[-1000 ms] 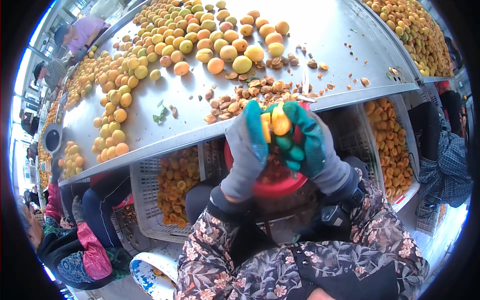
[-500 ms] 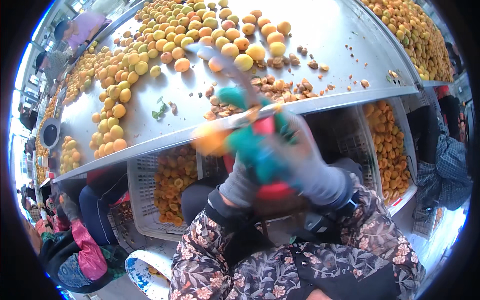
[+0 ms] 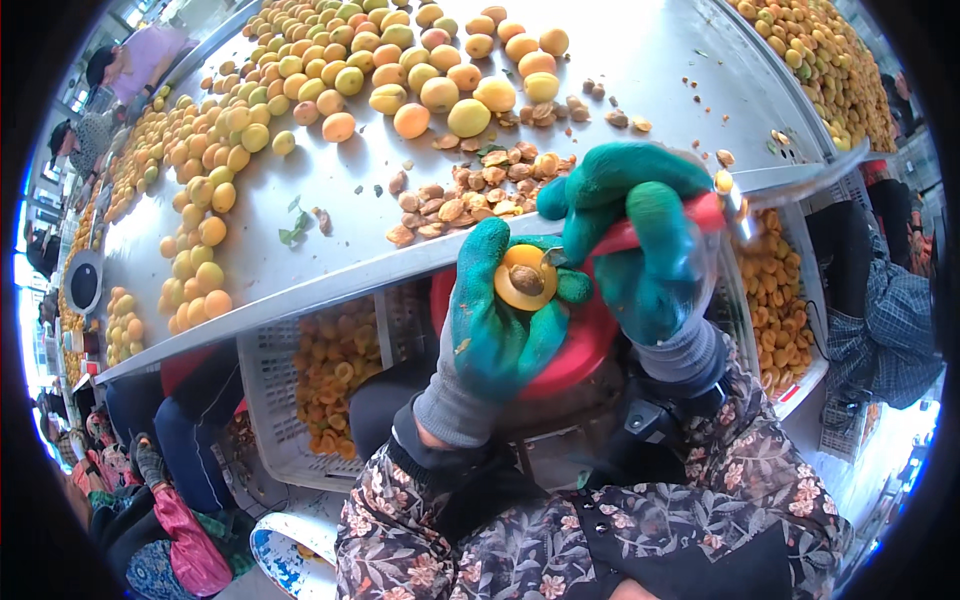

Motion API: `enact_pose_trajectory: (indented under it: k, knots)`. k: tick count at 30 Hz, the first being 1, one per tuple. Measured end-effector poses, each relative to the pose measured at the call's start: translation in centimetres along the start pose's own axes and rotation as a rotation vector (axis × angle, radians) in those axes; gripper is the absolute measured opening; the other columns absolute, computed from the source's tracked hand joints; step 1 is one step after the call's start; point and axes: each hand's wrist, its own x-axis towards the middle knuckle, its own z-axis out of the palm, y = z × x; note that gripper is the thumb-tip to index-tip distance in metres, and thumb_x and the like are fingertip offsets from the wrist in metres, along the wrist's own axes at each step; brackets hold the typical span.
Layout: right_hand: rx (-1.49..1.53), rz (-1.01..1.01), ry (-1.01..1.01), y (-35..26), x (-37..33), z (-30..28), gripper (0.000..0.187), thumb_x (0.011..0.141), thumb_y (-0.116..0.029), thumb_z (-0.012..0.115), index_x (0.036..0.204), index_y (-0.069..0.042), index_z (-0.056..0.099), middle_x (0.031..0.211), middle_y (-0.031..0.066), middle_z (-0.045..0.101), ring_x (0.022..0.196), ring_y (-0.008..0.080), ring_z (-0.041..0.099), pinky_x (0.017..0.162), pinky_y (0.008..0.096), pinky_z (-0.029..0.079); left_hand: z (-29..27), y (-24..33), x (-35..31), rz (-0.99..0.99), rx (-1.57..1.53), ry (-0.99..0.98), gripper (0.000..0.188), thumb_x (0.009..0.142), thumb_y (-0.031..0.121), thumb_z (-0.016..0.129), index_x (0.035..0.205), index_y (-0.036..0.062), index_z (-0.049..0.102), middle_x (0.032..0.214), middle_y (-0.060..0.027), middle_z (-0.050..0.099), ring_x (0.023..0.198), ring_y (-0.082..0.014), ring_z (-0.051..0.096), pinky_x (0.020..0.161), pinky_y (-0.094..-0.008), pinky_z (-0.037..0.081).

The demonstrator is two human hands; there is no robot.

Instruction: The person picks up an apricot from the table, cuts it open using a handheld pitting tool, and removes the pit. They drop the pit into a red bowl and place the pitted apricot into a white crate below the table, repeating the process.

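Fingers (image 3: 487,252) of the person's left hand (image 3: 500,338), in a green-coated glove, curl round an opened apricot (image 3: 508,287), cut face up, its brown stone (image 3: 526,280) seated in the flesh. Just beside it, the right hand (image 3: 655,250), gloved alike, is closed about a red-handled knife (image 3: 702,213), its blurred blade pointing off to the right. Something small and grey shows at the fruit's edge, too small for me to make out.

Below the hands I see a red tub (image 3: 585,365), partly hidden by them. Under the worktop (image 3: 345,205), a white crate (image 3: 262,420) on the left holds apricot pieces (image 3: 330,395); more pieces (image 3: 780,320) fill another at right.

On the worktop, just past its near edge, lies a heap of loose stones (image 3: 470,195), with a green leaf (image 3: 293,235) to its left. Whole apricots (image 3: 420,80) spread beyond, and a larger pile (image 3: 820,70) stands at far right. Across at far left, a co-worker in a purple top (image 3: 150,55) leans in.
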Motion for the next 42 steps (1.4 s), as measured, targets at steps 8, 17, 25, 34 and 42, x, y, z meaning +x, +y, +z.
enact_pose_trajectory:
  k: [8,17,25,34,42]
  knots:
    - [-0.004,0.680,0.021,-4.0,-0.1,-0.6,0.033,0.079,-0.004,0.073,0.110,0.005,0.063,0.102,0.0115,0.067,0.091,0.0156,0.064,0.080,0.0259,0.052,-1.5,0.9,1.6,0.133,0.093,-0.001,0.056,0.085,-0.009,0.055,0.136,0.0040,0.037,0.111,-0.0135,0.057,0.092,-0.0208,0.062,0.078,-0.0288,0.054]
    - [0.259,0.621,0.095,-2.7,-1.9,-0.5,0.026,0.087,-0.005,0.064,0.110,0.006,0.060,0.108,0.0135,0.065,0.095,0.0207,0.065,0.081,0.0294,0.056,-1.4,0.1,1.0,0.172,0.424,0.039,0.048,0.086,-0.009,0.054,0.129,0.0057,0.041,0.105,-0.0106,0.058,0.089,-0.0160,0.060,0.075,-0.0284,0.053]
    - [0.286,0.745,0.084,0.0,-1.6,-2.4,0.023,0.086,-0.004,0.061,0.107,0.006,0.061,0.100,0.0145,0.066,0.072,0.0177,0.064,0.057,0.0288,0.053,-1.1,1.4,1.3,-0.173,0.275,0.139,0.040,0.085,-0.002,0.061,0.121,0.0012,0.045,0.103,-0.0092,0.058,0.087,-0.0142,0.060,0.073,-0.0279,0.051]
    - [0.089,0.745,-0.031,-0.7,-2.4,0.2,0.030,0.083,-0.012,0.071,0.108,0.002,0.061,0.091,0.0081,0.066,0.066,0.0078,0.058,0.055,0.0220,0.047,-3.2,0.1,2.0,0.385,0.690,0.082,0.040,0.086,0.000,0.061,0.123,-0.0004,0.046,0.089,-0.0086,0.062,0.075,-0.0172,0.062,0.064,-0.0272,0.052]
    - [0.291,0.755,-0.200,0.9,-1.4,-1.4,0.025,0.084,-0.014,0.069,0.104,-0.001,0.062,0.088,0.0068,0.066,0.059,0.0088,0.056,0.048,0.0217,0.044,-4.9,1.9,2.1,-0.338,-0.143,0.029,0.030,0.087,0.011,0.059,0.114,-0.0020,0.052,0.088,-0.0121,0.062,0.070,-0.0222,0.062,0.063,-0.0322,0.051]
